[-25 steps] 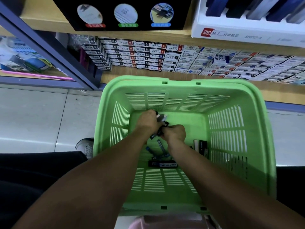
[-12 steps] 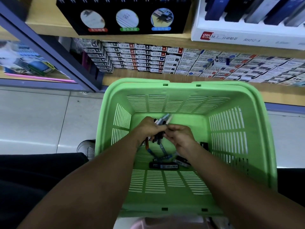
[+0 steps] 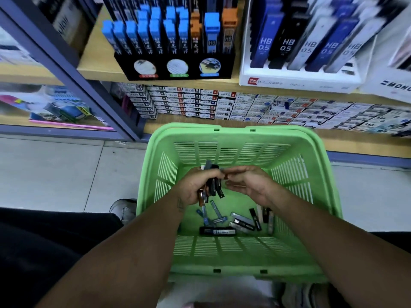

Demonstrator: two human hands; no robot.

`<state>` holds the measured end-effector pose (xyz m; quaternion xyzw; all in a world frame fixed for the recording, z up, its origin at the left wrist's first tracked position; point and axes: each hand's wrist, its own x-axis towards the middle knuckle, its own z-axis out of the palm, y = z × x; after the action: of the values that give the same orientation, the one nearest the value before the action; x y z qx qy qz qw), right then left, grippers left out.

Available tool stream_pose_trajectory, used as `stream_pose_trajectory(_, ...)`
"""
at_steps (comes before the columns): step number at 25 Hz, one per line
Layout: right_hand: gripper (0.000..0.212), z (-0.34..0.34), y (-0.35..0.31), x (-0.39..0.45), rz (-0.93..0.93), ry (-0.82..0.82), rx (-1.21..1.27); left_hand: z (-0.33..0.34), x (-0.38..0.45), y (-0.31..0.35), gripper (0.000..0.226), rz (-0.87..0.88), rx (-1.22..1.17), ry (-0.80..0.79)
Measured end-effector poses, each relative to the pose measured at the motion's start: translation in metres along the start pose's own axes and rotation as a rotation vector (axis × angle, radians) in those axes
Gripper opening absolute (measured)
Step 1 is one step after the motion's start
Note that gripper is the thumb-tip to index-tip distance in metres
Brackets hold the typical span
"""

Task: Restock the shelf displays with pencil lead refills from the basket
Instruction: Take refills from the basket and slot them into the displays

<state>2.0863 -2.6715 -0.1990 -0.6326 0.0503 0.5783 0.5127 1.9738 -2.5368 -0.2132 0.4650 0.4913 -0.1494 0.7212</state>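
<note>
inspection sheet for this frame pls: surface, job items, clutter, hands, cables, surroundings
Surface: green basket in front of the shelves, over a tiled floor.
Job's things: loose refill cases on the basket floor; a bundle of refills in hand; black display and white display on the upper shelf.
Clutter: stacked small boxes on the lower shelf.
Hands: left hand grips the bundle; right hand pinches a refill at its fingertips.
Cables: nothing seen.
Surroundings: shelf post, a shoe beside the basket.
</note>
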Motion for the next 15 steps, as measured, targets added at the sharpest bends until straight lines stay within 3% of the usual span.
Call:
stream_pose_trajectory(3, 0.043, -0.001, -0.005, -0.018, 0.131, -0.195, -0.034, 0.005, -0.017, 0.010, 0.013, -0.009, -0.101, -0.021)
stream_pose_trajectory(5, 0.038, 0.002, -0.010, -0.029, 0.128, -0.269, -0.068, 0.009, -0.024, 0.017, 0.011, 0.005, -0.120, -0.038)
stream_pose_trajectory(11, 0.021, 0.020, -0.045, -0.072, -0.126, -0.178, -0.545, 0.028, -0.048, 0.038, 0.011, 0.112, -0.252, 0.063)
stream_pose_trajectory(15, 0.024, 0.029, -0.079, -0.115, -0.143, -0.130, -0.664, 0.038, -0.068, 0.056, 0.006, 0.174, -0.384, 0.087)
